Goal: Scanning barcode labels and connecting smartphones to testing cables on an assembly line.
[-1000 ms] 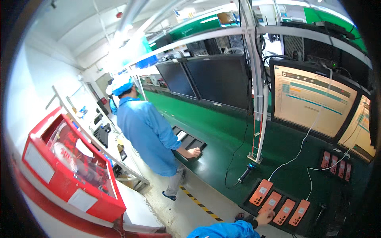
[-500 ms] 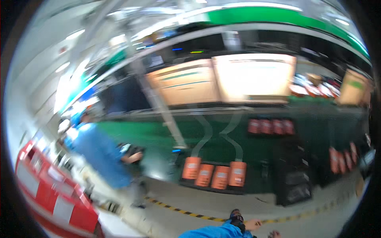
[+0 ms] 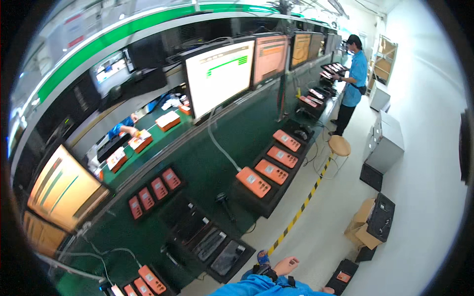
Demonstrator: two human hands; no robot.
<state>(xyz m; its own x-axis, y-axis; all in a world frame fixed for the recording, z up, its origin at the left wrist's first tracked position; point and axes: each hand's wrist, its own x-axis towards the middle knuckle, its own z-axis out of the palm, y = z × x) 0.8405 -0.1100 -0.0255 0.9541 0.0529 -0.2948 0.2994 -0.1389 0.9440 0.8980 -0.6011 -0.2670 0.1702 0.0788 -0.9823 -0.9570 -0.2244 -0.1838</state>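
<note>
Your left hand (image 3: 286, 266) is hanging free, fingers loosely curled, beside the counter (image 3: 202, 172). Nearest it, a slotted tray (image 3: 246, 255) is lying on the counter, holding dark flat items (image 3: 228, 257). Your right hand (image 3: 328, 290) is showing only partly at the lower edge; you cannot tell whether it is gripping the narrow tray (image 3: 349, 266) just beside it, which is carrying one orange phone (image 3: 343, 277). Farther along the counter, a long tray (image 3: 269, 201) is holding four phones (image 3: 271, 171), a cable (image 3: 217, 143) running to the closest. A cardboard box (image 3: 361, 217) is standing on the floor (image 3: 311, 232), flaps open.
</note>
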